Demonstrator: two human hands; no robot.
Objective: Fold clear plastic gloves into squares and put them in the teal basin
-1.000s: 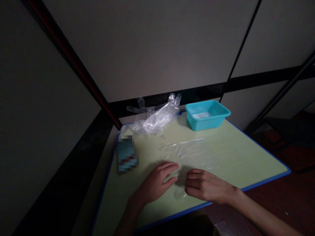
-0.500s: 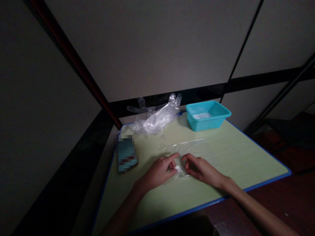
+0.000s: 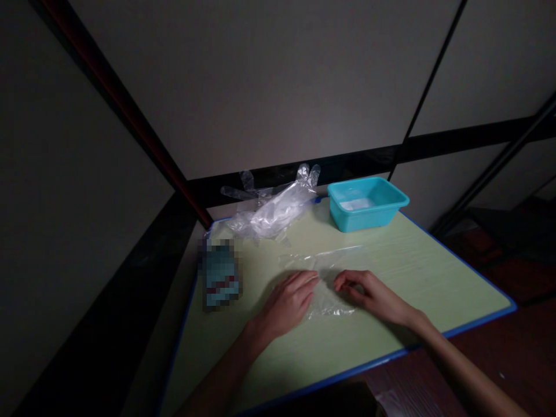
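Note:
A thin clear plastic sheet (image 3: 332,301), apparently a disposable glove, lies flat and a little wrinkled on the table in front of me. My left hand (image 3: 291,301) rests over its left part, fingers stretched out together and pointing right, palm down. My right hand (image 3: 369,292) hovers over or touches its right part. Its fingers are curled, with a gap between them and the thumb, and nothing shows in them. Behind my hands lies a crumpled pile of clear disposable gloves (image 3: 278,214), some glove fingers sticking up against the wall.
A turquoise plastic basin (image 3: 367,217) with something white inside stands at the back right of the pale green table (image 3: 452,289), which has a blue edge. On the left lies a pixelated teal item (image 3: 221,275). Walls (image 3: 278,87) close off the back and left.
My hands have moved apart, the right one going right. My left fingers have straightened from a near pinch. The plastic between my hands, bunched before, now lies flatter.

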